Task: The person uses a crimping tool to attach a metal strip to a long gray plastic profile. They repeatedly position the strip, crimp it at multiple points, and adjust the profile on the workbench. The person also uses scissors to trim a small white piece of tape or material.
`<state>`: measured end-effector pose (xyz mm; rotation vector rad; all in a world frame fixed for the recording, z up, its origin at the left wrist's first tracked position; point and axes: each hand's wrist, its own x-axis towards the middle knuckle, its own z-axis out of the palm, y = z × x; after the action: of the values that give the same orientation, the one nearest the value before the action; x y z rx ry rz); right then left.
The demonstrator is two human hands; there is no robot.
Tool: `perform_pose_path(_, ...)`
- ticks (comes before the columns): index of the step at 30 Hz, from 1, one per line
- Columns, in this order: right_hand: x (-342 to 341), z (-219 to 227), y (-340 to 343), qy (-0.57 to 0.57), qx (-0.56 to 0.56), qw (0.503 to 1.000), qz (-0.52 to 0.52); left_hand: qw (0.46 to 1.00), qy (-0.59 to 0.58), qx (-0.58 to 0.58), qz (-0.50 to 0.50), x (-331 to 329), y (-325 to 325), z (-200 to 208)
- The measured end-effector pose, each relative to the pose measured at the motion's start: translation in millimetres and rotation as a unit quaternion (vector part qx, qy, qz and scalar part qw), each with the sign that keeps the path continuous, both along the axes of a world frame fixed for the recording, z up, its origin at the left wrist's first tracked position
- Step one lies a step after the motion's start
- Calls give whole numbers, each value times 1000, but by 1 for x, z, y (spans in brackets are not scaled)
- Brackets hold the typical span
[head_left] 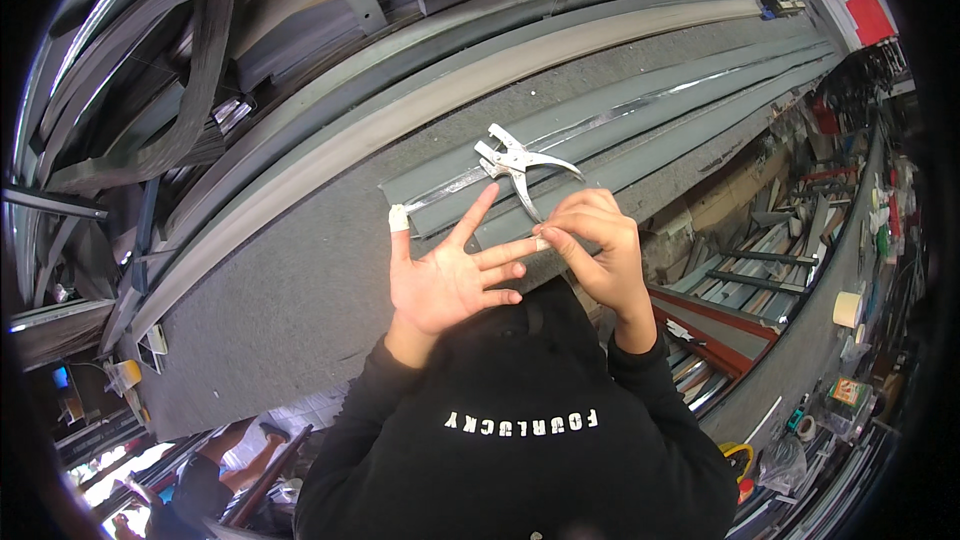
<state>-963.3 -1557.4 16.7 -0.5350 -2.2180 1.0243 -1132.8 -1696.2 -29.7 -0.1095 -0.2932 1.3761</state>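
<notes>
My left hand (440,285) is held palm up with its fingers spread, over the near side of the grey workbench (290,290). White tape (398,218) wraps its thumb tip. My right hand (603,255) pinches the end of one left finger, where a small piece of white tape (543,243) shows between the fingertips. Just beyond both hands, silver hand pliers (515,159) lie with handles apart, across long grey metal profiles (620,125). The pliers' jaws point away from me, and one handle ends close to the pinching fingers.
A long beige profile (460,90) runs along the bench's far side, with stacked metal strips (190,110) beyond it. At right are a red-edged frame (735,335) with offcuts and a tape roll (848,309). Another person's leg (255,465) shows at lower left.
</notes>
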Motion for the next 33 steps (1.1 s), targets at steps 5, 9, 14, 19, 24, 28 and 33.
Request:
perform_pose_path(5, 6, -4, -6, -8, -213, 977, -24, 985, 166, 48, -26, -3, -1, 4)
perform_pose_path(9, 8, -9, -8, 4, -388, 921, -36, 921, 377, 93, -29, -8, -4, 15)
perform_pose_path(14, 2, -16, -13, 60, -460, 883, -68, 764, 627, 150, -3, -11, -2, 35)
perform_pose_path(19, -6, -23, -19, 110, -494, 858, -93, 648, 736, 196, -18, -10, 2, 52)
perform_pose_path(24, -7, -26, -15, 114, -482, 859, -129, 529, 815, 231, -40, -14, -1, 72)
perform_pose_path(28, -5, -26, -10, 108, -486, 859, -115, 423, 876, 226, 50, -15, -2, 72)
perform_pose_path(33, -5, -28, -18, 101, -551, 826, -62, 499, 842, 115, 172, -6, -2, 45)
